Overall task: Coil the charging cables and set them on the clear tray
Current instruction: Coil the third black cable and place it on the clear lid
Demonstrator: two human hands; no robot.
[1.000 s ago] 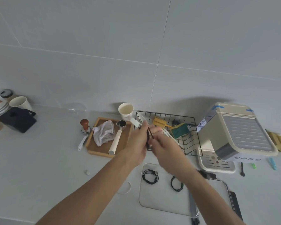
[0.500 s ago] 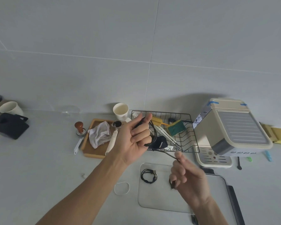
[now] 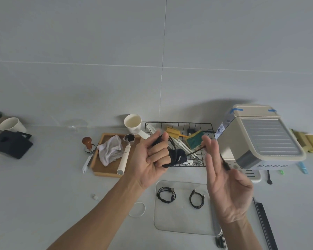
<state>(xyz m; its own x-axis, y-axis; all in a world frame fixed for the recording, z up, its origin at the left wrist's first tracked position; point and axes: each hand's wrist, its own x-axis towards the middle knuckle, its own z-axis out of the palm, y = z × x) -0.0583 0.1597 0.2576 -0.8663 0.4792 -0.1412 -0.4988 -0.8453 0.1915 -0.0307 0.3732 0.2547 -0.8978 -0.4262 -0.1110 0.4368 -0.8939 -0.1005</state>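
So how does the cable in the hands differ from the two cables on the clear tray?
The held cable is up in the air, looped around the left hand with its free end pinched by the right hand; the left coil and right coil lie flat on the clear tray. It is only partly wound, while they are finished rings. All three are thin and black.
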